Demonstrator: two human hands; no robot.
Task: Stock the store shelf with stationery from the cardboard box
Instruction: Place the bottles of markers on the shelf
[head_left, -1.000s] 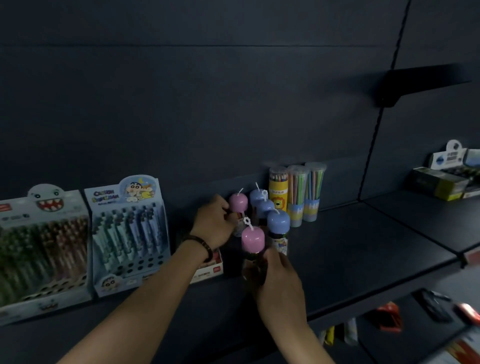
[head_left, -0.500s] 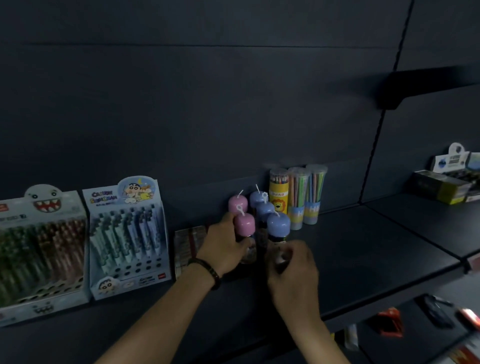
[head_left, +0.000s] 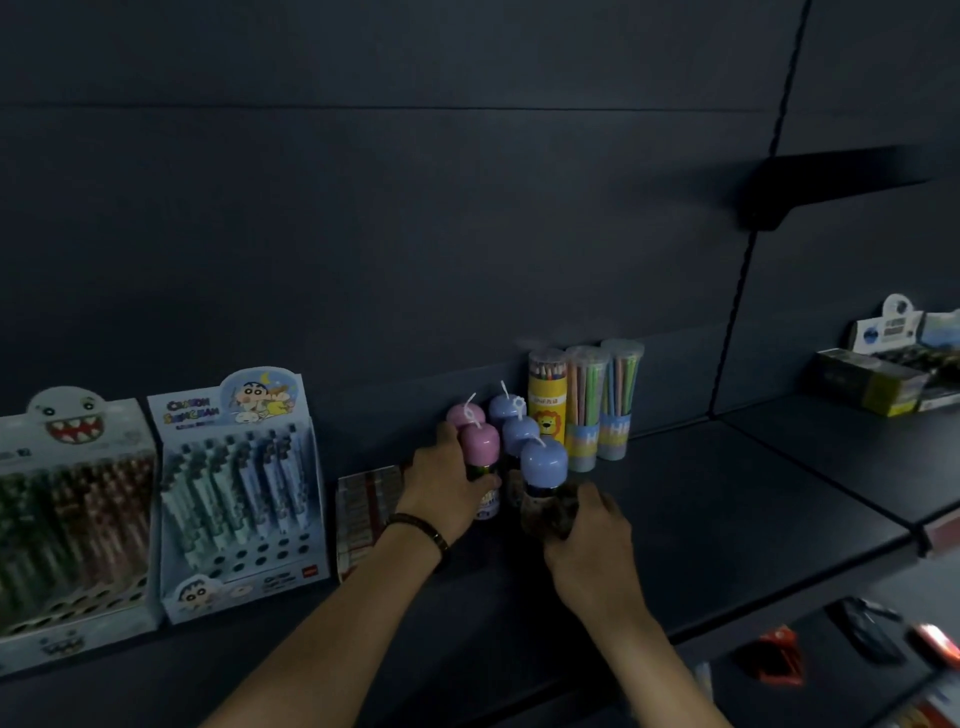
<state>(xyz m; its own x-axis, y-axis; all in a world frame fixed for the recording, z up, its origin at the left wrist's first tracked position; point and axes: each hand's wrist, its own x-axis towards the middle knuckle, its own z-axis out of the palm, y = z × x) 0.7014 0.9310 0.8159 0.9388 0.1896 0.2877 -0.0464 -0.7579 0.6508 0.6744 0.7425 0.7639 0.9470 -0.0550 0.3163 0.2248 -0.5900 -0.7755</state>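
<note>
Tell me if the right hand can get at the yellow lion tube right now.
Probably not directly: the right hand grips a blue-capped bottle, more capped bottles stand before the yellow lion tube, and striped tubes flank its right.

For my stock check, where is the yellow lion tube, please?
In the head view, the yellow lion tube stands right of centre at the shelf back, between blue-capped bottles and clear tubes.
</note>
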